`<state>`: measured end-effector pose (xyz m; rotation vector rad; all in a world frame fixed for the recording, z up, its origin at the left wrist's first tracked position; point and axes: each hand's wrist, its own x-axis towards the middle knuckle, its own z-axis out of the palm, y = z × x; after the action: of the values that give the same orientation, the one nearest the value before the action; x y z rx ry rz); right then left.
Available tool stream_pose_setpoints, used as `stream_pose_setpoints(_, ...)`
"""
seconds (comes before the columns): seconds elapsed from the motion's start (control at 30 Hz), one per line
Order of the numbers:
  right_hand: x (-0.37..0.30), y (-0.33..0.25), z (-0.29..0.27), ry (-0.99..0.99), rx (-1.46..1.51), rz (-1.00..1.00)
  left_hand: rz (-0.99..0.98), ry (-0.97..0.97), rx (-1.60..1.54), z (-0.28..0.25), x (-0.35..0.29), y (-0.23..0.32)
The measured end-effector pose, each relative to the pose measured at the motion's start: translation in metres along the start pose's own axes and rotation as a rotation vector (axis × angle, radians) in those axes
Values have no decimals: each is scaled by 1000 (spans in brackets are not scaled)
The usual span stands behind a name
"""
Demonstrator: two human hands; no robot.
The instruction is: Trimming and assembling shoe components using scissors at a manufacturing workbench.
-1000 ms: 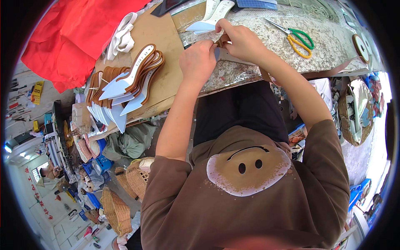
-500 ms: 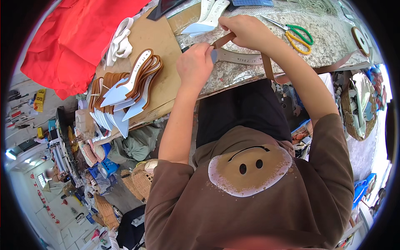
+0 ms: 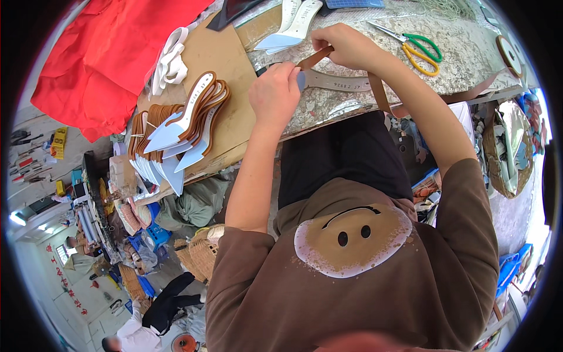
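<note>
My left hand (image 3: pixel 272 91) is closed at the blue-tipped end of a grey insole-shaped piece (image 3: pixel 337 82) lying at the table edge. It pinches one end of a brown binding strip (image 3: pixel 315 58) there. My right hand (image 3: pixel 350 48) grips the same strip a little farther right, so a short length stretches between them. More of the strip hangs below my right forearm and runs toward a roll (image 3: pixel 509 56) at the far right. What lies under my left fingers is hidden. To the left, a pile of similar pieces with brown edging (image 3: pixel 196 108) rests on brown board.
Scissors (image 3: pixel 421 51) with green and yellow handles lie right of my right hand. Beyond my hands are unedged white pieces (image 3: pixel 296 23). Red cloth (image 3: pixel 111 58) and a white strap bundle (image 3: pixel 171 64) lie at left. Another person (image 3: pixel 155 317) is at lower left.
My hands have barely moved; the right one shifted slightly, with the strip still between them. At lower left, another person has come more into view.
</note>
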<state>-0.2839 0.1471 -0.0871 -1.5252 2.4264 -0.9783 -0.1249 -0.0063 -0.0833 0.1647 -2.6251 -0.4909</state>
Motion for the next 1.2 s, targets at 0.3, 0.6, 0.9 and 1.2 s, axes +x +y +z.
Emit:
stream_pose_setpoints(0.3,5,-4,-9,-89,562,91,20,20,-19,1,-3,-1)
stream_pose_setpoints(0.6,2,10,6,-229,500,-28,57,131,-208,0,-26,-7)
stream_pose_setpoints(0.9,-8,20,20,-303,610,69,-9,115,-181,-3,-22,-2)
stream_pose_setpoints(1.2,-9,-43,2,-175,-85,104,-60,-319,-98,-25,26,-1)
